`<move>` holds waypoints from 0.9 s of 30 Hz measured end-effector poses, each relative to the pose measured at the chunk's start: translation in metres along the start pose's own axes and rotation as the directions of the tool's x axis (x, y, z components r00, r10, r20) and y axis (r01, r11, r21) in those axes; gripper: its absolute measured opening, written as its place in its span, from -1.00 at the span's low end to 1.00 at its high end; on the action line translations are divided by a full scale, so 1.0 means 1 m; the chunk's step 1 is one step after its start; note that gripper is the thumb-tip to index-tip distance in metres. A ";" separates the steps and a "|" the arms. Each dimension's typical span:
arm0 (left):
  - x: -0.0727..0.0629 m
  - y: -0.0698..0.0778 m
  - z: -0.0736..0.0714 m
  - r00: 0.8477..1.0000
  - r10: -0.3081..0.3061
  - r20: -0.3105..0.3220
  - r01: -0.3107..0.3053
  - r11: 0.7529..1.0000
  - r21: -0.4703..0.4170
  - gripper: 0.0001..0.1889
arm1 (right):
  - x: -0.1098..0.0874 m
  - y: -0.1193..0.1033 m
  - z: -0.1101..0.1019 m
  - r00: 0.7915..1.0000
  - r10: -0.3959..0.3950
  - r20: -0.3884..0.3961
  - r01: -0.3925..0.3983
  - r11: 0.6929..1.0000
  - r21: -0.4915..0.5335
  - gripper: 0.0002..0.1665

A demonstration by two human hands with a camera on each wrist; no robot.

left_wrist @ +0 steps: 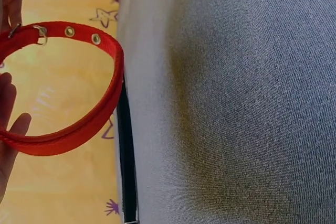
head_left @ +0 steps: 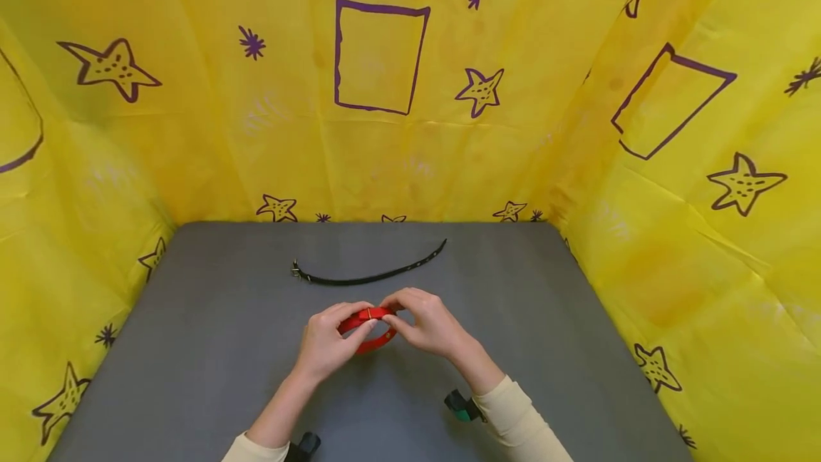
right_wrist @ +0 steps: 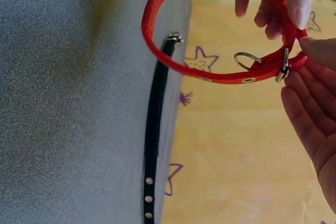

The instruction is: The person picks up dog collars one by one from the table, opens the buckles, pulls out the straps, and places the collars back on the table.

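Note:
A red collar point(head_left: 377, 341), bent into a loop, is held above the table between both hands. My left hand point(head_left: 327, 344) pinches it on the left, and my right hand point(head_left: 426, 323) pinches it on the right. In the right wrist view, the metal buckle point(right_wrist: 283, 69) sits beside the right hand's fingers, with the strap passing through it. A D-ring point(right_wrist: 247, 60) hangs close by. Metal eyelets point(left_wrist: 69, 32) show along the band in the left wrist view. How far the strap's end is drawn through is hidden by the fingers.
A black collar point(head_left: 359, 281) lies stretched out on the grey table point(head_left: 212, 348) beyond the hands, its buckle end to the left. Yellow cloth walls point(head_left: 385, 155) with purple drawings enclose the table at the back and both sides.

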State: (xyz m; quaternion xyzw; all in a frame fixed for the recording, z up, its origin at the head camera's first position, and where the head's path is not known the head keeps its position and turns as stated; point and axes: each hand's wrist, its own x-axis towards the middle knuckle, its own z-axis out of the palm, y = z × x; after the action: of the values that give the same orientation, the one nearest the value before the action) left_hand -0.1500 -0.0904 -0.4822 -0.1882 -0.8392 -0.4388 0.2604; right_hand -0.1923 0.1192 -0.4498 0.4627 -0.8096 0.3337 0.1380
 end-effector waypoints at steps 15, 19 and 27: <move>-0.007 0.010 0.007 0.998 0.011 -0.063 -0.017 0.995 -0.097 -0.75 | -0.011 -0.005 -0.004 0.998 0.047 -0.031 -0.044 0.996 0.083 -0.80; -0.002 0.011 0.007 0.996 0.067 -0.065 -0.069 0.997 -0.031 -0.73 | -0.007 -0.002 -0.007 0.999 0.032 -0.035 -0.029 0.997 0.069 -0.77; -0.004 0.008 0.001 0.992 0.118 -0.033 -0.115 0.990 0.082 -0.69 | 0.000 -0.006 -0.005 1.000 -0.001 0.008 0.001 1.000 0.001 -0.67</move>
State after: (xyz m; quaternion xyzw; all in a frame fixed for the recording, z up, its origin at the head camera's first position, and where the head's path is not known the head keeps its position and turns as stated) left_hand -0.1423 -0.0855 -0.4798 -0.2182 -0.8385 -0.3924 0.3087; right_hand -0.1879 0.1202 -0.4436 0.4647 -0.8097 0.3323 0.1347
